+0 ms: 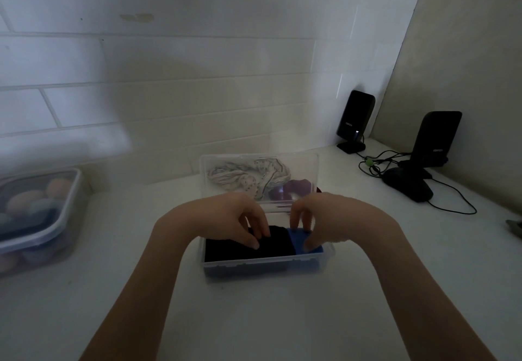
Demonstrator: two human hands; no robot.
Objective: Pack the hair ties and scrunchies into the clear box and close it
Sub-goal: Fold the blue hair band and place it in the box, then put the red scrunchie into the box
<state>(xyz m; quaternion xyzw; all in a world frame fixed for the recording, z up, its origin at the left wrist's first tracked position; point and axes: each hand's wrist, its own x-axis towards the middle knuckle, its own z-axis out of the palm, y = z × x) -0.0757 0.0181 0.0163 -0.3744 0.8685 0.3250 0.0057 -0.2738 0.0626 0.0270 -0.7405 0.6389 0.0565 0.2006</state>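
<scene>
Both bare forearms reach forward over the white bench [254, 318], palms down, wrists bent so the fingers curl into the clear rectangular plastic box [268, 263] at centre. The left hand [234, 216] presses its fingertips on a black fabric scrunchie [271, 247] that fills the box's left and middle; its grip is loosely curled, and whether it pinches the fabric cannot be told. The right hand [324, 219] is likewise half curled, its fingertips touching a blue fabric scrunchie [300, 242] at the box's right end.

The box's clear hinged lid [260, 171] stands open behind the hands, tilted back towards the tiled wall [169, 78]. Through it show a pale patterned scrunchie [248, 177] and a purple scrunchie [293, 188], lying on the bench beyond the box.

At far left, well apart, sits a clear lidded tub of rounded coloured items [36, 219]. At the right rear corner stand two black speakers [354, 120] with trailing cables [452, 199]. The bench in front of the box and on either side of the arms lies bare.
</scene>
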